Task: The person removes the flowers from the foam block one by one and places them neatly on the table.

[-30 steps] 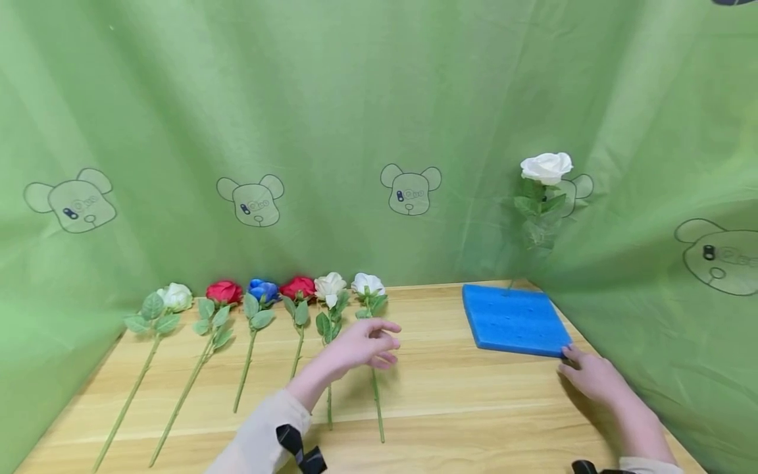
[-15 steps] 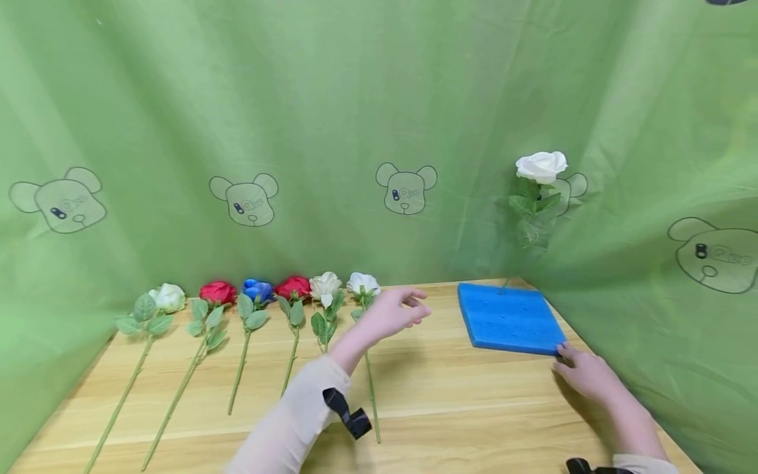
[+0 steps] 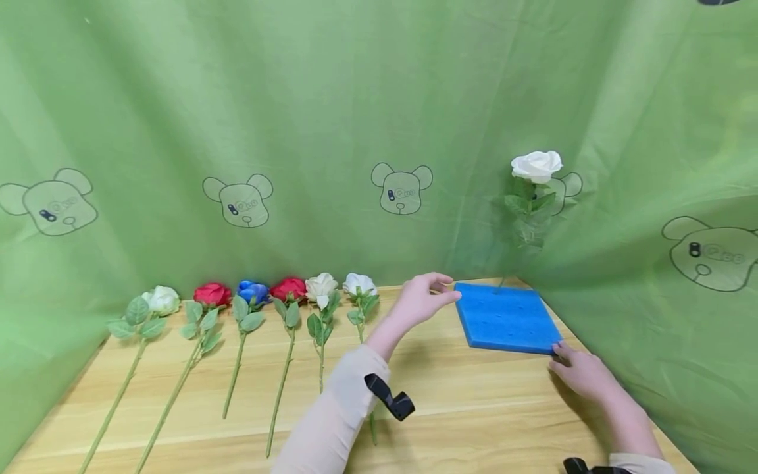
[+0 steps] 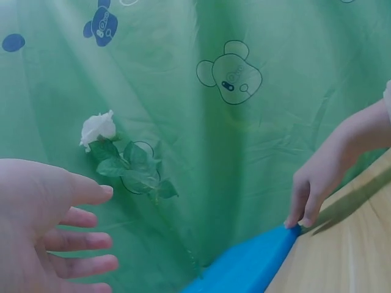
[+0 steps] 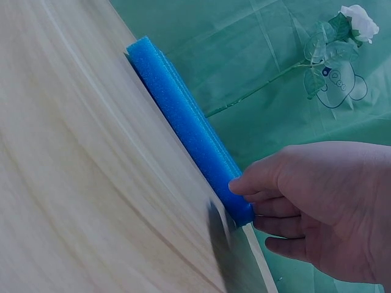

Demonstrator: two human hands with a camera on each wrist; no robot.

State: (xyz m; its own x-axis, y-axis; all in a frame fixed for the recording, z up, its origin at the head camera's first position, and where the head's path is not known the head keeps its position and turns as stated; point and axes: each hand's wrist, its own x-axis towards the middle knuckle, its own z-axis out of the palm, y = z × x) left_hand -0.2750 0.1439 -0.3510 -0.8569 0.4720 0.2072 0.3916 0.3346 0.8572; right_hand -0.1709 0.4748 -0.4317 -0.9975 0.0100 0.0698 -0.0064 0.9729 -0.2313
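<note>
A blue foam block lies flat at the right of the wooden table. From its back edge rises an artificial white rose, stem down in the foam. My right hand holds the block's near right corner; in the right wrist view the thumb is on its front face and the fingers are round the side. My left hand is in the air beside the block's far left corner, holding nothing. Its fingers are spread and relaxed in the left wrist view.
Several artificial roses lie in a row on the left: a greenish-white rose, red roses, a blue rose, a cream rose and a white rose. A green curtain encloses the table.
My left hand has moved right, from above the lying white rose to the foam block's left side. The right hand keeps its place at the corner. The view has shifted slightly.
</note>
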